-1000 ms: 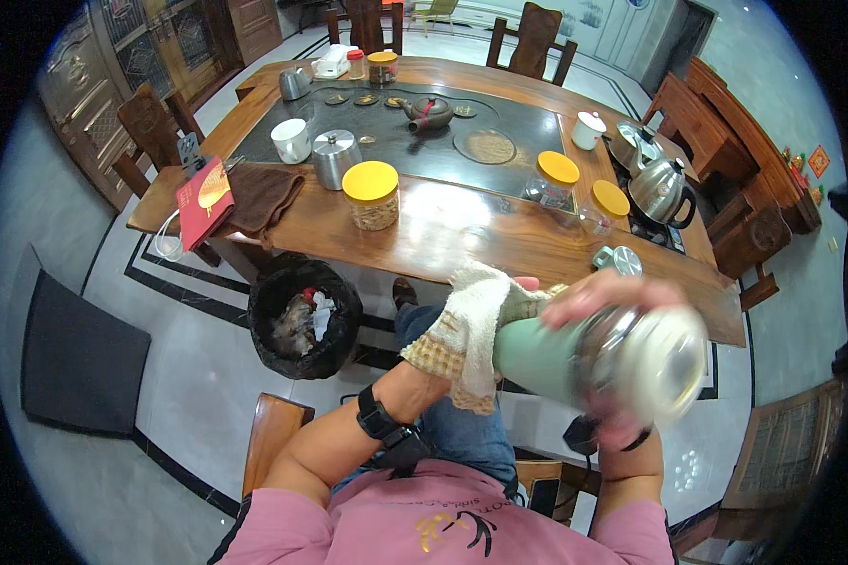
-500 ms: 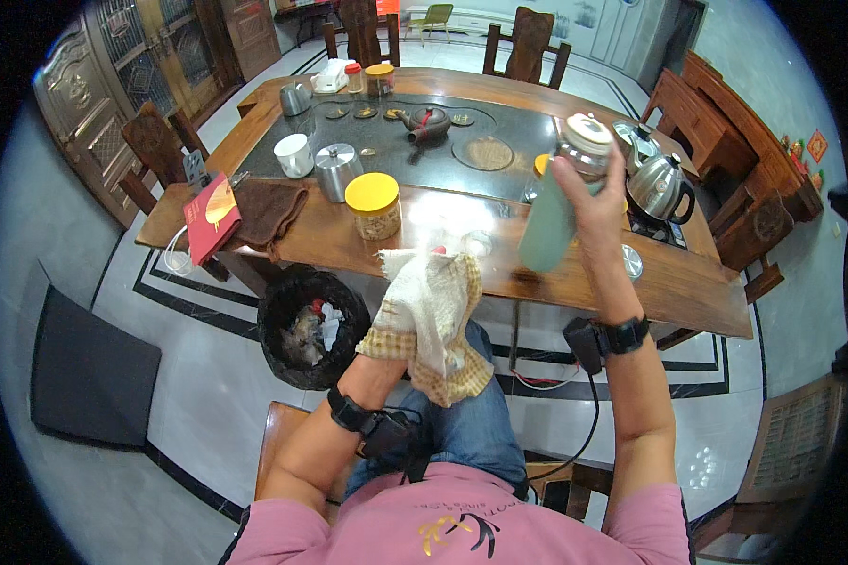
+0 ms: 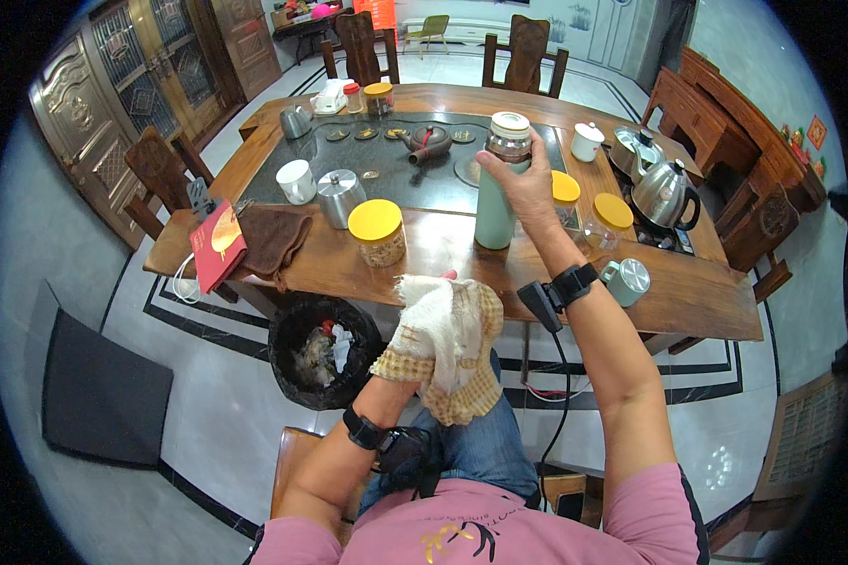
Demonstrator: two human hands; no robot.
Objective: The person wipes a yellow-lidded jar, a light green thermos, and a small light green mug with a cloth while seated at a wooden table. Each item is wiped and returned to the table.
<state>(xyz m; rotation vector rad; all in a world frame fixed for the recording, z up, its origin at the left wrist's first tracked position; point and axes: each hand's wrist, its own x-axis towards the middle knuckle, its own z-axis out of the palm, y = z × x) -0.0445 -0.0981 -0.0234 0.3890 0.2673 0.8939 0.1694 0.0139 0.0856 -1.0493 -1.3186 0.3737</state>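
In my right hand point(image 3: 530, 193) is a pale green bottle point(image 3: 495, 212) with a clear neck and a whitish lid, gripped near its top. The bottle is upright at the table's near edge; whether its base touches the wood I cannot tell. My left hand point(image 3: 450, 275) is wrapped in a white and yellow-checked cloth point(image 3: 433, 334) that hangs over it above my lap. Only a fingertip shows at the cloth's top, and the cloth hides the other fingers. Left of the bottle stands a yellow-lidded jar point(image 3: 377, 243) with pale contents.
The wooden table point(image 3: 693, 292) carries a dark teapot point(image 3: 426, 143), a steel canister point(image 3: 339, 198), a white mug point(image 3: 297, 182), yellow-lidded jars point(image 3: 608, 226), a green cup point(image 3: 627, 282) and a steel kettle point(image 3: 660, 193). A black-lined bin point(image 3: 297, 377) stands below on the left.
My right hand has brought the bottle leftward and from a tilt to upright. Jars and the green cup behind it now show more. The cloth-covered left hand has shifted slightly.
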